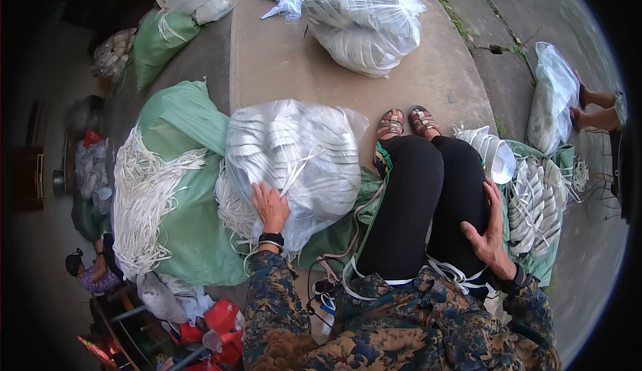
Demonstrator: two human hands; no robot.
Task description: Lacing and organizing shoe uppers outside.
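My left hand (270, 208) rests on the near side of a clear plastic bag (334, 200), its fingers slightly bent and apart. Bundles of flat white straps (289, 132) fill this bag, and a loop of white tie shows on top just beyond my fingertips. My right hand (490, 232) lies spread on my right thigh, holding nothing. Beside my right leg, rolled white strap bundles (535, 207) sit on a green woven sack (545, 264). A white coil (495, 157) lies nearer my knee.
Left of the bag, a green woven sack (200, 237) carries loose white cords (144, 204). Another filled plastic bag (364, 26) stands ahead on the concrete. A person's hands (588, 107) touch a plastic bag (554, 97) at far right. Another person (97, 270) is at far left.
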